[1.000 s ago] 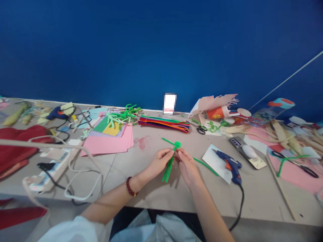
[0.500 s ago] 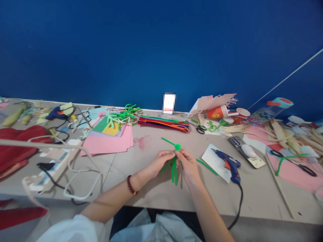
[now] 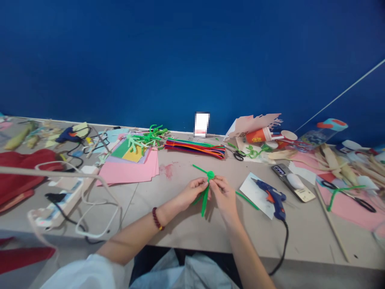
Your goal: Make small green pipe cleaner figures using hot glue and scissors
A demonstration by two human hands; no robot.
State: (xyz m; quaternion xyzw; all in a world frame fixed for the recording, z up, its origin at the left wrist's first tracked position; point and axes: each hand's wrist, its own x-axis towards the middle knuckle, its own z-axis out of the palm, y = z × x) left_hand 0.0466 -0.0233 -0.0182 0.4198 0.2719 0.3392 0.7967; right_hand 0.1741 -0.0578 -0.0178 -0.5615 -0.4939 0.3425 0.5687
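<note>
The green pipe-cleaner figure (image 3: pixel 204 200) sits at the centre of the frame, its stems pinched between the fingertips of our left hand (image 3: pixel 192 192) and right hand (image 3: pixel 223 196), seemingly so its round top stays exposed and steady.

Even, moderately bright light falls on the tabletop (image 3: pixel 180 237), with soft shadows below the hands and no visible lamp. The blue wall (image 3: pixel 186 60) darkens toward its corners, the wide view bends at the edges, and fine detail looks slightly soft.
</note>
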